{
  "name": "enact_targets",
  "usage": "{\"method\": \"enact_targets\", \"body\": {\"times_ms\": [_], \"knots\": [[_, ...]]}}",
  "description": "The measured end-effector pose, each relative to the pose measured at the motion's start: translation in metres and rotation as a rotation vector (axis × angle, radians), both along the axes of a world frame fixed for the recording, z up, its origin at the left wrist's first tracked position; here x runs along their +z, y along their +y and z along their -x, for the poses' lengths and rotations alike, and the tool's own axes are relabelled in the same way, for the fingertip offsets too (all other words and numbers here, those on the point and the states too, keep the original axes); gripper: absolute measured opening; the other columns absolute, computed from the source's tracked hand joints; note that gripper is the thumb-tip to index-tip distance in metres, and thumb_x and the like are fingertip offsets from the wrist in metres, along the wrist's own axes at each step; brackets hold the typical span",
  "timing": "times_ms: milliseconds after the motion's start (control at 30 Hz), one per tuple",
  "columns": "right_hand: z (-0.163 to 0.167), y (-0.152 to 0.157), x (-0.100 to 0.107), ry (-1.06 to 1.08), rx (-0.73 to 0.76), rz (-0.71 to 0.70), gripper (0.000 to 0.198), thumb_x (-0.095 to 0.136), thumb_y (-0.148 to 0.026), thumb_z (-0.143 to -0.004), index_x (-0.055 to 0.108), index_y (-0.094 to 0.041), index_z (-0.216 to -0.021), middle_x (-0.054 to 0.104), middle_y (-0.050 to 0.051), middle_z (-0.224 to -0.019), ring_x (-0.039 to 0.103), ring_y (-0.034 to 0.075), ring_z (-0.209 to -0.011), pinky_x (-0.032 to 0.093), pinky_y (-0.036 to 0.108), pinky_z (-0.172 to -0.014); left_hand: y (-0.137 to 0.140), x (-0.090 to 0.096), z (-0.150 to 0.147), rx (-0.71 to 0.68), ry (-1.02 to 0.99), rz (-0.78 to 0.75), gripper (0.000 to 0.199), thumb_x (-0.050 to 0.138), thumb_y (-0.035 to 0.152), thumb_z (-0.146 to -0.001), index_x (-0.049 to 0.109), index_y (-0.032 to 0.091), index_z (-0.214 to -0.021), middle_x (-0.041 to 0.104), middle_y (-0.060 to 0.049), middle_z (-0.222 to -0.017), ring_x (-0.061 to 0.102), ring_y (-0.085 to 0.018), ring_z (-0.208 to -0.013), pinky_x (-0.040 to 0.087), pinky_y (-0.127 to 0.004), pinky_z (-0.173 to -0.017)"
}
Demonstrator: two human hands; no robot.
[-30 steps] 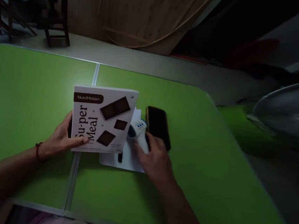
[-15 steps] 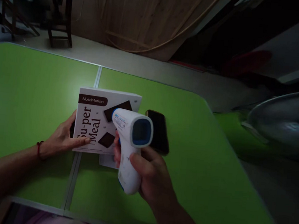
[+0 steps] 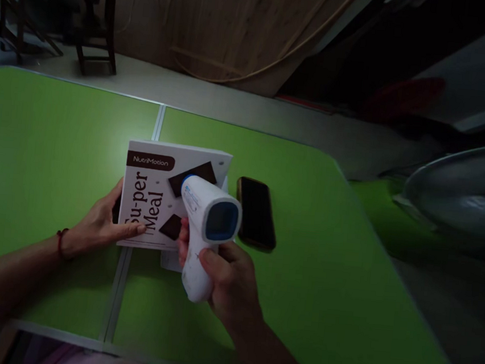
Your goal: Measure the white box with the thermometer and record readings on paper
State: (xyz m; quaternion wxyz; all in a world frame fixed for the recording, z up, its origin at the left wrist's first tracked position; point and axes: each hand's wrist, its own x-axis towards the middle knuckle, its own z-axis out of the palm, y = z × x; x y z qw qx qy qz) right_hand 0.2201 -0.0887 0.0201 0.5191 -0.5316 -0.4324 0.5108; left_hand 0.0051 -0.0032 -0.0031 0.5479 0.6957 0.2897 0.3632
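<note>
A white box (image 3: pixel 147 195) with brown "NutriMotion" lettering stands tilted on the green table. My left hand (image 3: pixel 106 217) grips its lower left edge, thumb across the front and the other fingers hidden behind. In my right hand (image 3: pixel 231 278) is a white infrared thermometer (image 3: pixel 205 213) with blue trim, my fingers wrapped round its handle. Its nose points at the box front and covers part of the printed picture; I cannot tell whether they touch. The small screen faces me and looks dark. Beneath the box, a white piece (image 3: pixel 170 261) shows, partly hidden.
A black phone (image 3: pixel 257 213) lies on the green table (image 3: pixel 59 130) just right of the thermometer. Across the tabletop runs a metal seam (image 3: pixel 159 122). Beyond the far edge stand a dark chair (image 3: pixel 96 36) and a wooden panel (image 3: pixel 231 26). A round shiny object (image 3: pixel 465 186) is at right.
My right hand has brought the thermometer slightly left and up, so more of the phone shows. My left hand and the box have hardly moved.
</note>
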Motion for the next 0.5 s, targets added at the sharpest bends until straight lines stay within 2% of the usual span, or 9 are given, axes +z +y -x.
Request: {"method": "enact_targets", "body": {"times_ms": [167,267,400,500], "knots": [[-0.0002,-0.001,-0.0026,0.025,-0.031,0.016,0.02,0.06,-0.037,-0.071,0.069,-0.019,-0.073,0.064,0.006,-0.069,0.056,0.018,-0.06,0.048,0.031,-0.051,0.0006,0.0022,-0.0004,0.0,0.02,-0.011,0.074,0.077,0.038,-0.085,0.038,0.021,-0.145,0.062,-0.017,-0.133,0.071,-0.03,-0.103,0.068,-0.041,-0.077],[-0.0011,-0.0008,-0.004,0.066,-0.043,0.021,0.024,0.064,-0.038,-0.068,0.072,-0.019,-0.079,0.067,0.008,-0.075,0.059,0.021,-0.065,0.05,0.033,-0.054,0.001,0.0036,-0.0005,0.009,0.037,-0.033,0.074,0.078,0.041,-0.084,0.039,0.019,-0.143,0.062,-0.017,-0.133,0.068,-0.032,-0.11,0.067,-0.041,-0.079],[-0.0018,-0.0017,-0.0071,0.073,-0.038,0.054,0.018,0.066,-0.037,-0.067,0.069,-0.019,-0.071,0.063,0.005,-0.069,0.055,0.019,-0.064,0.049,0.033,-0.057,0.0008,0.0068,0.0,0.053,0.102,-0.056,0.075,0.077,0.051,-0.082,0.043,0.017,-0.139,0.061,-0.018,-0.132,0.066,-0.035,-0.115,0.067,-0.045,-0.08],[-0.0009,-0.0021,-0.0075,0.09,-0.035,0.102,0.022,0.067,-0.038,-0.069,0.072,-0.019,-0.079,0.066,0.006,-0.077,0.057,0.021,-0.072,0.049,0.033,-0.06,0.0003,0.0089,0.0007,0.088,0.152,-0.065,0.077,0.076,0.057,-0.08,0.044,0.016,-0.137,0.061,-0.019,-0.132,0.064,-0.037,-0.116,0.067,-0.049,-0.078]]}}
